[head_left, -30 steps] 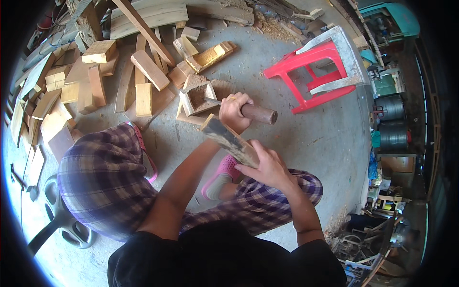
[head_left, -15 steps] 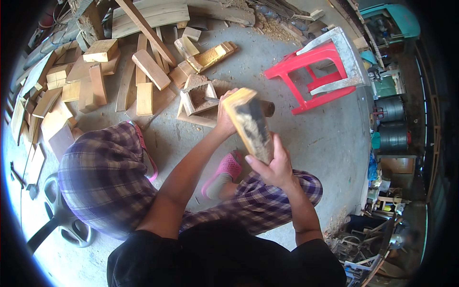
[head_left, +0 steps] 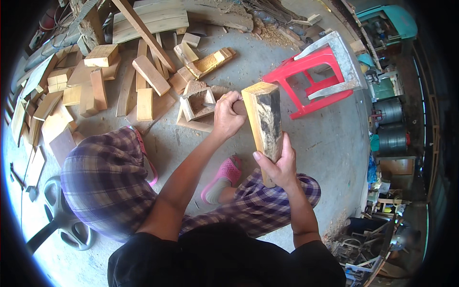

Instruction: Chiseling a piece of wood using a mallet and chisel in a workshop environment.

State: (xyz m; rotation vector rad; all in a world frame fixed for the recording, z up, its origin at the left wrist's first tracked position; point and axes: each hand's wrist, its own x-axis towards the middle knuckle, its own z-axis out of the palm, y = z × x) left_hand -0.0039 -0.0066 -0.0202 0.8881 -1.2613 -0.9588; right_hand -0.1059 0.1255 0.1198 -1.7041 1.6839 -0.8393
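Note:
My right hand [head_left: 281,165] grips the lower part of a wood block [head_left: 267,117], thumb on one side and fingers on the other. The block stands tilted upward; its long edge is yellow, and its broad face is black-stained and rough. My left hand [head_left: 228,115] is closed around a tool with a thick brown wooden handle [head_left: 242,108], just left of the block. A thin grey metal part [head_left: 208,104] shows on the fist's other side, over a small open wooden box frame [head_left: 189,106]. What kind of tool it is cannot be made out.
Several wood offcuts [head_left: 145,104] lie piled at the left. A red plastic stool [head_left: 299,79] with a grey-white piece on it stands at the right. Near my left knee is a grey star-shaped base [head_left: 71,222]. Pink clogs [head_left: 224,174] are on my feet.
The block has moved right and turned more upright in my right hand. My left fist now shows beside it instead of partly behind it.

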